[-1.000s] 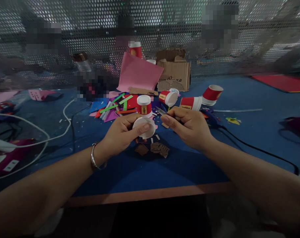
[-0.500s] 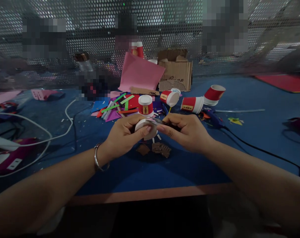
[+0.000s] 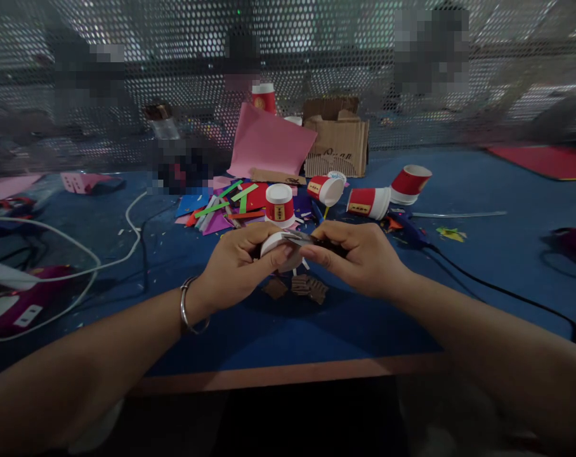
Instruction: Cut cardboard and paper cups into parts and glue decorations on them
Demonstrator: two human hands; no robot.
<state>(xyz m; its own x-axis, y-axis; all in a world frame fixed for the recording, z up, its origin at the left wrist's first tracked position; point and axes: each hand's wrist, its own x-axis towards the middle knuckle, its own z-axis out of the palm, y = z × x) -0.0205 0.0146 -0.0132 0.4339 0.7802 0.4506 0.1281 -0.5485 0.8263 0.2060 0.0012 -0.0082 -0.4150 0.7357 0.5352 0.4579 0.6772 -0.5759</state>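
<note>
1. The left hand (image 3: 238, 260) grips a round, white, paper-like piece (image 3: 273, 244), thumb across its face, above the blue tabletop (image 3: 231, 352).
2. The right hand (image 3: 364, 257) pinches a slim, dark-handled metal blade (image 3: 298, 237) at the piece's upper edge.
3. Brown corrugated cardboard scraps (image 3: 309, 289) lie nearer; an upside-down red-and-white paper cup (image 3: 279, 208) stands just beyond.

Exposure: dim, low contrast. Backlight: pale, through holes of perforated screen (image 3: 326, 38). Shadow: broad, soft-edged, on blue tabletop (image 3: 459, 266) below left hand (image 3: 235, 261) and right hand (image 3: 366, 257); area under table edge (image 3: 288, 377) near black. Glare: minor highlight on bangle (image 3: 184, 306). Focus: red-and-white cup (image 3: 279, 211) at centre fairly crisp; detail between hands poorly resolved; periphery smeared. Distortion: wide-angle, forearms (image 3: 107, 343) stretched toward corners. Corners: dark. Pixelated blocks: several, upper half.
</note>
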